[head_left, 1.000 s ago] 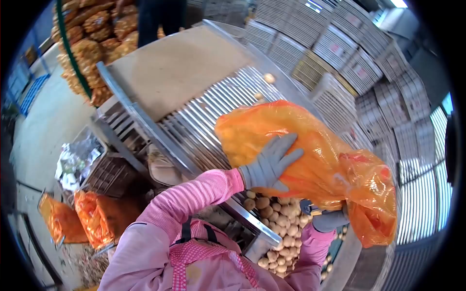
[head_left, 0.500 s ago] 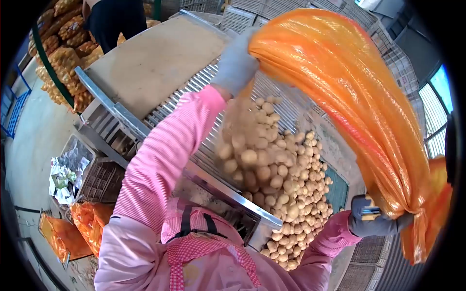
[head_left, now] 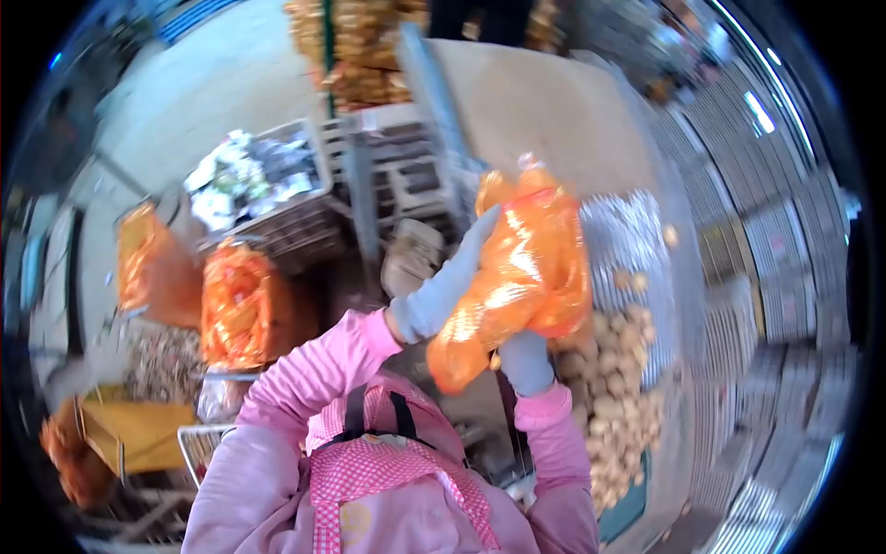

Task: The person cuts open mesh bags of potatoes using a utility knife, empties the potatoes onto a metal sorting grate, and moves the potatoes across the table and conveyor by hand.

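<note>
An orange plastic sack [head_left: 531,263], crumpled and bunched up, is held in front of me between both hands. My left hand [head_left: 448,282], in a grey glove, grips its left side, with the fingers partly behind the plastic. From below, my right hand [head_left: 528,362], also gloved, clutches the sack; its fingers are largely hidden by the folds. To the right of the sack, a heap of potatoes [head_left: 614,379] lies on the metal-roller sorting table [head_left: 628,240]. A few loose potatoes lie higher on the rollers.
A crate [head_left: 295,226] of crumpled paper stands left of the table. Open orange sacks [head_left: 238,314] hang on frames at the left. Filled net sacks [head_left: 365,55] are piled at the back, near a person's dark-clothed legs [head_left: 480,18]. Stacked crates [head_left: 775,286] line the right.
The long, stretched sack is now crumpled together between both hands, and the falling potatoes are gone from the air. My view has swung left, and my hands have come closer together.
</note>
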Demonstrator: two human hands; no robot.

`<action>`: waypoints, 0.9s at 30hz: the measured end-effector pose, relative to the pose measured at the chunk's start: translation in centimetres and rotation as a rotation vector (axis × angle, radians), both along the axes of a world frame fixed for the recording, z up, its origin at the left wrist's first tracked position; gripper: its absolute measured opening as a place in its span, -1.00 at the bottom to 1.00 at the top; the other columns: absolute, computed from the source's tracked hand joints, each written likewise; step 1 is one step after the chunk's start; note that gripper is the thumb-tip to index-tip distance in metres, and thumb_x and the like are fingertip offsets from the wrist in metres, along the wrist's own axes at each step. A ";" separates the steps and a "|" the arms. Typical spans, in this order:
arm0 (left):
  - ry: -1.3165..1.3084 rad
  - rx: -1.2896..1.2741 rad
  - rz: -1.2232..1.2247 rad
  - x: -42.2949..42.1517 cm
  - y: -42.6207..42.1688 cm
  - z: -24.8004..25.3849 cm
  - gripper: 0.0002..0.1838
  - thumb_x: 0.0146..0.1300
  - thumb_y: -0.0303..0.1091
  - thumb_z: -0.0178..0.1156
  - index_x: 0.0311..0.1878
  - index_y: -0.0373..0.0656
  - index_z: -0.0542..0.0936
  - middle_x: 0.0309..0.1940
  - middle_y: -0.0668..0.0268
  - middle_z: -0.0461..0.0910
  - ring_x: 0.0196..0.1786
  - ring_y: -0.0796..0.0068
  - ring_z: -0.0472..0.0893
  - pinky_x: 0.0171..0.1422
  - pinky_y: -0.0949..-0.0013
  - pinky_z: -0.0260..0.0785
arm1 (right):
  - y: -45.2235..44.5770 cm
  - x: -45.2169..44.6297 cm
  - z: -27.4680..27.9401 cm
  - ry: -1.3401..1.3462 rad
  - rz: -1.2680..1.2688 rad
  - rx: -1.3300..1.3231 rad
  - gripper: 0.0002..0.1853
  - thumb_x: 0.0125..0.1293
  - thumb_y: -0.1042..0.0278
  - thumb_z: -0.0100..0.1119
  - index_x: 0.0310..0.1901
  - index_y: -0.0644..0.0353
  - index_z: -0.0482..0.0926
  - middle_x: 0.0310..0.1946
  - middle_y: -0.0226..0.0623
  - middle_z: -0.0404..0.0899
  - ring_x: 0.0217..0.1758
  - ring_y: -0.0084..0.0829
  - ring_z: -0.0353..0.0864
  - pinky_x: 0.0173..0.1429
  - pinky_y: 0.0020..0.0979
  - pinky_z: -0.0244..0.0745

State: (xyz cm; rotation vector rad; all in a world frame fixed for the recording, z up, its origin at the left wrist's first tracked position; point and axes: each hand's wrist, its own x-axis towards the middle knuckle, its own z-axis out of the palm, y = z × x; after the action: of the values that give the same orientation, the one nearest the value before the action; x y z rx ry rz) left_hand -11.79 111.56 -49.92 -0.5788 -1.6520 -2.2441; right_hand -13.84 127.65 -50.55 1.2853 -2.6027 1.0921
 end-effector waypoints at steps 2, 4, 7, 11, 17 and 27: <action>-0.185 0.355 0.030 2.4 -4.7 -2.5 -0.26 0.19 -0.38 0.24 0.38 -0.16 0.10 0.31 0.36 0.19 0.34 0.47 0.18 0.43 0.34 -0.01 | -5.8 1.3 1.9 -0.804 0.249 -0.291 -0.47 0.21 0.28 0.18 0.20 0.19 0.32 0.16 -0.29 0.39 0.28 -0.36 0.29 0.32 -0.31 0.22; -0.290 0.636 0.132 5.9 -9.1 -3.5 -0.40 0.18 -0.44 0.23 0.28 -0.20 0.24 0.16 0.29 0.37 0.19 0.48 0.37 0.30 0.36 0.23 | -10.4 1.7 -0.8 -1.060 0.389 -0.251 -0.52 0.17 0.39 0.20 0.14 0.27 0.37 0.06 -0.24 0.47 -0.03 -0.40 0.54 0.05 -0.38 0.46; -0.327 0.269 0.568 13.4 -16.3 -6.7 -0.57 0.23 -0.43 0.16 0.17 -0.23 0.37 0.04 0.27 0.49 0.04 0.45 0.52 0.12 0.35 0.42 | -16.8 2.9 -1.7 -1.526 0.348 0.208 -0.49 0.20 0.35 0.18 0.16 0.33 0.32 0.05 -0.20 0.47 -0.42 -0.54 0.55 -0.32 -0.50 0.50; -0.325 0.813 0.981 22.9 -25.2 -14.3 -0.59 0.21 -0.54 0.10 0.14 -0.26 0.37 0.00 0.19 0.49 -0.03 0.34 0.55 0.01 0.28 0.49 | -19.9 4.9 -5.6 -1.525 0.466 0.113 -0.40 0.23 0.33 0.18 0.25 0.34 0.22 -0.14 -0.33 0.56 -0.63 -0.70 0.40 -0.56 -0.63 0.36; -1.025 -0.934 1.630 24.2 -27.6 -22.2 -0.57 -0.02 -0.71 -0.01 -0.02 -0.18 0.43 -0.16 0.08 0.49 -0.17 0.07 0.56 -0.09 0.19 0.44 | -18.0 3.5 -9.9 -1.607 0.305 0.340 -0.41 0.27 0.29 0.13 0.25 0.42 0.20 -0.07 -0.30 0.56 -0.61 -0.70 0.38 -0.50 -0.63 0.34; -1.703 -1.335 0.646 15.4 -37.2 -30.4 -0.74 0.27 -0.27 -0.07 -0.08 -0.04 0.56 -0.12 0.12 0.56 -0.07 0.12 0.60 -0.10 0.19 0.49 | -18.8 4.7 -11.1 -1.695 0.124 0.371 -0.43 0.29 0.28 0.13 0.26 0.33 0.23 0.06 -0.36 0.48 -0.16 -0.73 0.43 -0.15 -0.65 0.38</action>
State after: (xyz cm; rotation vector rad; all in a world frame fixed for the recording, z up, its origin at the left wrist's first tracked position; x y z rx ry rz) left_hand 3.59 74.35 -80.30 1.9170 -3.0285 -0.4676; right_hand -9.16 108.85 -61.66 0.3540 -3.8718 2.6196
